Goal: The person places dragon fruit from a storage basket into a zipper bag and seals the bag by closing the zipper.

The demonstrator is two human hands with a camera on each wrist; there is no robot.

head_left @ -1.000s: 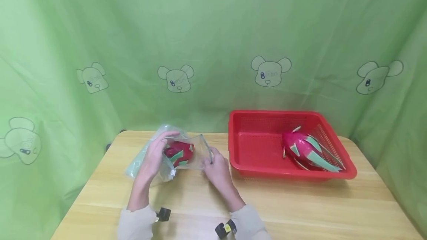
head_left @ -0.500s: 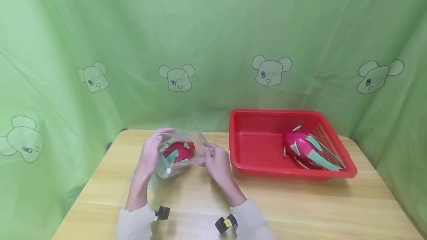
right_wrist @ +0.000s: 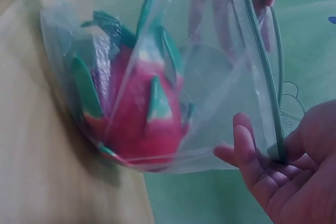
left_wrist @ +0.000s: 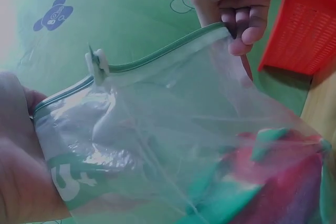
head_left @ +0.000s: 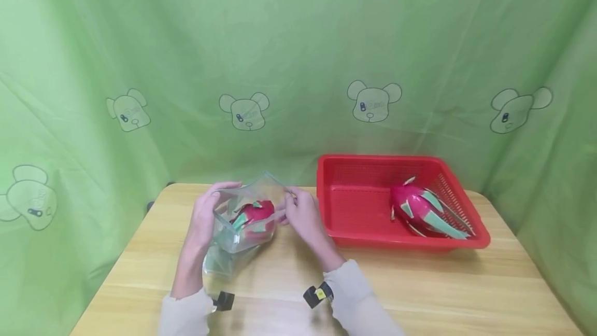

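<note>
A clear zip bag (head_left: 228, 240) hangs between both hands over the left part of the table, its mouth spread open. Inside lies a dragon fruit (head_left: 256, 211), pink with green-tipped scales, seen through the plastic in the right wrist view (right_wrist: 142, 124). My left hand (head_left: 202, 219) holds the bag at the left end of the mouth, some fingers showing through the film. At the other end, my right hand (head_left: 303, 217) pinches the mouth's corner between thumb and fingers. A white slider (left_wrist: 97, 66) sits on the green zip strip, nearer my left hand.
A red plastic basket (head_left: 354, 242) stands to the right of my right hand, with a second dragon fruit (head_left: 422, 206) in it. Behind the wooden table (head_left: 420, 289) hangs a green curtain (head_left: 298, 40) with printed bear heads.
The bag's mouth has tipped up and widened, and its lower end now shows below, nearer me. My left hand has shifted a little left; both hands keep their hold.
</note>
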